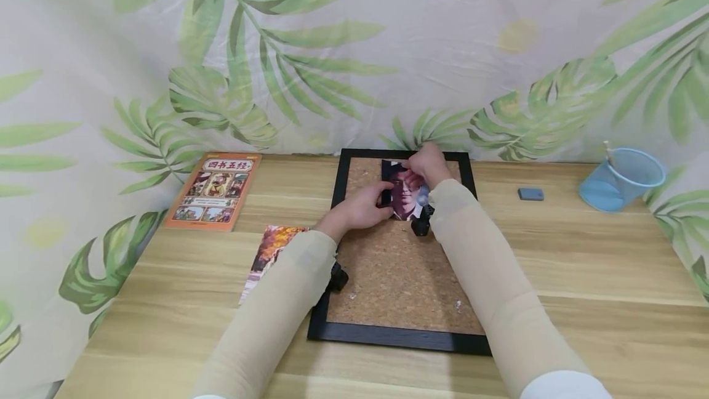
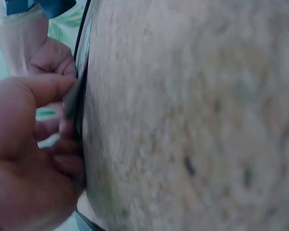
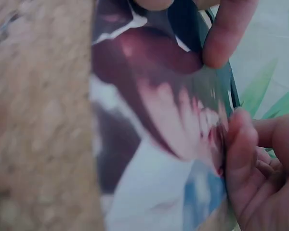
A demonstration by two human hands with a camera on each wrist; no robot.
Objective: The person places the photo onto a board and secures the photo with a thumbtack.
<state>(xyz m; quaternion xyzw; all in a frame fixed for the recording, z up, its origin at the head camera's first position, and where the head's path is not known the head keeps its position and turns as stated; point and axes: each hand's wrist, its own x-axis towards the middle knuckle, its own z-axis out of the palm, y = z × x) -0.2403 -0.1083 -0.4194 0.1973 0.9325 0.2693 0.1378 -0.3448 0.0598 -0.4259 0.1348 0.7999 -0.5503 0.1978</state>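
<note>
A cork board in a black frame lies on the wooden table, its far edge near the wall. On its upper part is a photo of a person. My left hand pinches the photo's left edge between thumb and fingers; the left wrist view shows this hand side-on, close above the cork. My right hand has curled fingers at the photo's upper right corner, and in the right wrist view its fingertips hold the photo's edge. Whether a pin sits under them is hidden.
An autumn-tree photo lies left of the board, partly under my left sleeve. Further left is an orange comic-style book. To the right are a small blue-grey block and a light blue cup holding a thin stick. Patterned cloth hangs behind.
</note>
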